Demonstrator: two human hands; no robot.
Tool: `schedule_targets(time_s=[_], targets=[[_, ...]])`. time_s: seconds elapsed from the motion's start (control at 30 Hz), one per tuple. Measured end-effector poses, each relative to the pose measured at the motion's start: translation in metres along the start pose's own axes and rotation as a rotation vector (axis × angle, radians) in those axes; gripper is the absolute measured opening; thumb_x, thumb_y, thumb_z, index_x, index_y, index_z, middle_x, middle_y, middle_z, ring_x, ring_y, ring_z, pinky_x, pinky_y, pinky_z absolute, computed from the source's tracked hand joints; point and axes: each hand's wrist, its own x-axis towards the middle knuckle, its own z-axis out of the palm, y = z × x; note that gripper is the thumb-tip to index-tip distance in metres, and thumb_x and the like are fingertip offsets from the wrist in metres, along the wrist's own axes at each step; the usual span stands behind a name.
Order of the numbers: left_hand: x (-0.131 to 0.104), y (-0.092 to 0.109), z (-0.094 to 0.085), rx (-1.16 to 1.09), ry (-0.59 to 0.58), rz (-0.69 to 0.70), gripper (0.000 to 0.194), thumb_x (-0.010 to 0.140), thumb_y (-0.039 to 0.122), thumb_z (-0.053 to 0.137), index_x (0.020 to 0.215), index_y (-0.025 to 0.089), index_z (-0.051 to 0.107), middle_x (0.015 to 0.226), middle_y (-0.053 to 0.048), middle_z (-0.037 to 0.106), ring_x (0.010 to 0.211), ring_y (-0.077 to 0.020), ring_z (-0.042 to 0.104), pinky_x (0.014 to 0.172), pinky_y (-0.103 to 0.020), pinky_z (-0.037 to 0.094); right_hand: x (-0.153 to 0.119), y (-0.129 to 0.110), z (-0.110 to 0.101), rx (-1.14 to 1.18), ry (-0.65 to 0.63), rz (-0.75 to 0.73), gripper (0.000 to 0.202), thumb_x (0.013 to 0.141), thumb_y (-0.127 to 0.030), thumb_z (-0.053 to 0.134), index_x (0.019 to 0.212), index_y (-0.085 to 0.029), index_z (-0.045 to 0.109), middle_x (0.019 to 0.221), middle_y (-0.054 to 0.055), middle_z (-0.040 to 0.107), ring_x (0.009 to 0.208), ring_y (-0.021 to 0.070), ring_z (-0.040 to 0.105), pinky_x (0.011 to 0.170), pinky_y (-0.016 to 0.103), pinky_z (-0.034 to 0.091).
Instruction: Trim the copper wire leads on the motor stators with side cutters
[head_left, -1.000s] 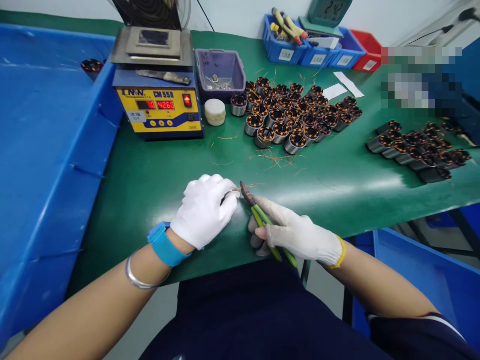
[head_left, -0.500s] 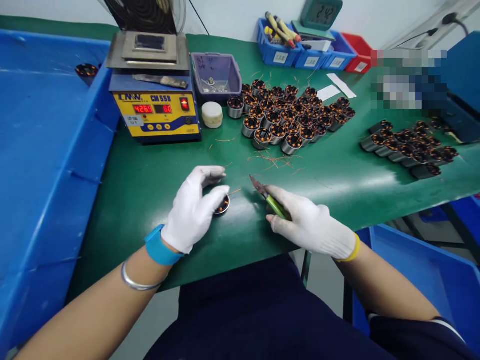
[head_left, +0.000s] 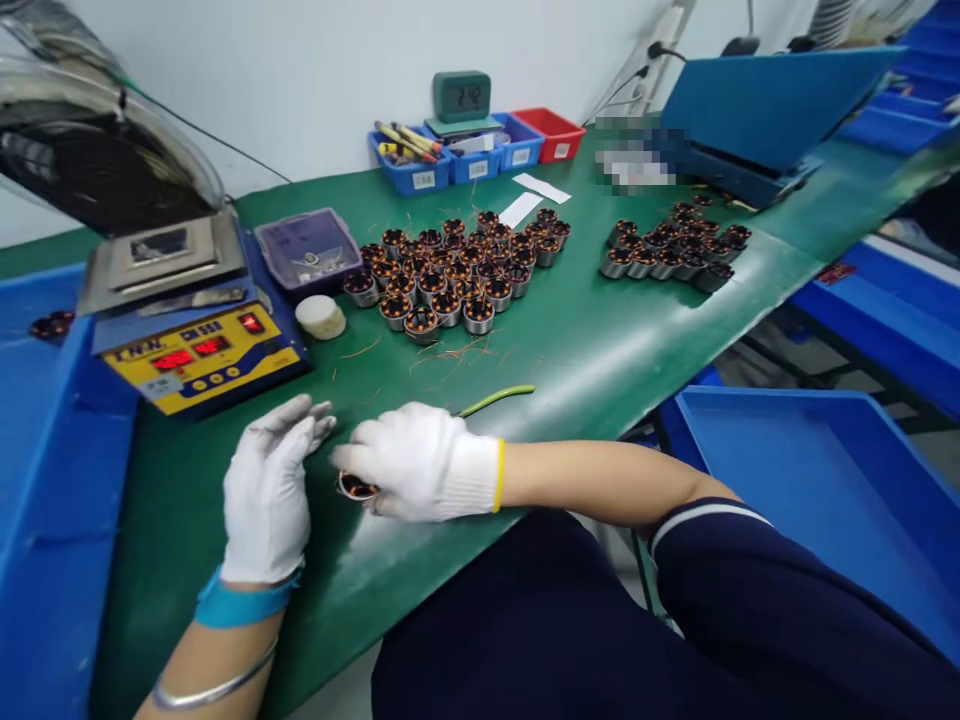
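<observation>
My right hand [head_left: 416, 462], in a white glove, has its fingers closed round a motor stator [head_left: 357, 487], a short metal ring with dark slots and copper windings. The glove covers much of the ring. To the left, my gloved left hand [head_left: 268, 488] is open and holds nothing, its fingers slightly curled and apart from the stator. A pair of cutting pliers [head_left: 501, 395] lies on the green table [head_left: 577, 350] just beyond my right hand. Only a green handle shows; the glove hides the rest.
Many stators [head_left: 446, 270] stand grouped behind my hands, near copper wire scraps [head_left: 450, 355]. A second stator group [head_left: 664, 250] is farther right. At left are a yellow-fronted solder pot [head_left: 202, 360], a white round block [head_left: 320, 317] and a purple bin [head_left: 307, 245].
My right hand has let go of the pliers, moved left and taken the stator. My left hand has released it and opened beside it. The view has turned right.
</observation>
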Motion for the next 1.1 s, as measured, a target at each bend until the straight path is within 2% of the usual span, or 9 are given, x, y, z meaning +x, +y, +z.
schedule_targets(time_s=[0.1,0.27,0.4,0.5,0.63,0.77,0.93,1.0,1.1], targets=[[0.0,-0.001,0.002,0.037,-0.013,0.005,0.037,0.079,0.042,0.073,0.109,0.021,0.065,0.109,-0.006,0.071,0.096,-0.0217,0.069,0.107,-0.048,0.048,-0.039,0.04,-0.014,0.039,0.217,0.26,0.035,0.092,-0.039,0.053,0.118,-0.017,0.061,0.106,0.009,0.069,0.097,0.0242,0.064,0.083,0.037,0.05],[-0.006,0.001,0.009,0.133,-0.052,0.002,0.042,0.078,0.046,0.072,0.11,0.02,0.064,0.111,-0.009,0.071,0.101,-0.026,0.069,0.105,-0.05,0.049,-0.136,0.154,-0.046,-0.216,0.407,1.071,0.056,0.084,-0.047,0.062,0.13,-0.014,0.061,0.121,0.017,0.066,0.107,0.0328,0.064,0.089,0.044,0.05],[-0.011,0.002,0.014,0.183,-0.106,-0.011,0.052,0.075,0.052,0.071,0.114,0.019,0.062,0.113,-0.01,0.071,0.108,-0.0294,0.067,0.105,-0.053,0.048,-0.171,0.193,-0.065,-0.36,0.432,1.165,0.064,0.088,-0.048,0.054,0.138,-0.008,0.056,0.139,0.028,0.053,0.126,0.0401,0.051,0.103,0.053,0.038],[-0.011,0.001,0.014,0.204,-0.125,-0.013,0.053,0.075,0.053,0.071,0.115,0.019,0.062,0.115,-0.011,0.071,0.108,-0.0289,0.067,0.104,-0.052,0.049,-0.148,0.179,-0.059,-0.389,0.505,1.115,0.078,0.081,-0.047,0.064,0.145,-0.006,0.046,0.144,0.028,0.048,0.132,0.0407,0.045,0.109,0.055,0.034],[-0.009,0.002,0.012,0.214,-0.118,0.004,0.053,0.075,0.051,0.071,0.114,0.018,0.062,0.113,-0.012,0.071,0.107,-0.0284,0.068,0.103,-0.05,0.049,-0.078,0.144,-0.034,-0.094,0.204,0.932,0.058,0.078,-0.056,0.066,0.125,-0.023,0.064,0.12,0.011,0.068,0.106,0.0314,0.065,0.091,0.047,0.051],[-0.007,0.002,0.011,0.247,-0.161,0.012,0.053,0.075,0.053,0.07,0.114,0.018,0.062,0.113,-0.012,0.071,0.106,-0.0281,0.068,0.101,-0.049,0.051,-0.03,0.135,-0.024,-0.075,0.143,1.02,0.062,0.079,-0.067,0.058,0.113,-0.015,0.067,0.114,0.019,0.069,0.103,0.0347,0.065,0.086,0.047,0.051],[-0.014,0.006,0.01,0.334,-0.248,0.058,0.064,0.075,0.056,0.071,0.124,0.017,0.058,0.12,-0.013,0.069,0.105,-0.0275,0.068,0.097,-0.048,0.054,-0.037,0.105,-0.03,-0.022,0.177,0.945,0.053,0.077,-0.06,0.063,0.11,-0.02,0.07,0.114,0.013,0.07,0.102,0.032,0.066,0.084,0.042,0.052],[-0.022,0.012,0.007,0.446,-0.394,0.112,0.08,0.068,0.056,0.077,0.135,0.019,0.052,0.128,-0.013,0.066,0.104,-0.0274,0.067,0.092,-0.045,0.057,-0.046,0.073,-0.028,0.064,0.2,0.774,0.053,0.074,-0.059,0.067,0.112,-0.023,0.071,0.111,0.009,0.071,0.099,0.0291,0.067,0.083,0.039,0.052],[-0.033,0.023,0.006,0.649,-0.701,0.245,0.105,0.054,0.057,0.085,0.145,0.023,0.045,0.131,-0.011,0.063,0.106,-0.0285,0.066,0.091,-0.042,0.057,-0.057,0.024,-0.015,0.201,0.034,0.401,0.053,0.073,-0.054,0.071,0.114,-0.02,0.07,0.102,0.009,0.072,0.096,0.0278,0.068,0.087,0.041,0.053]])
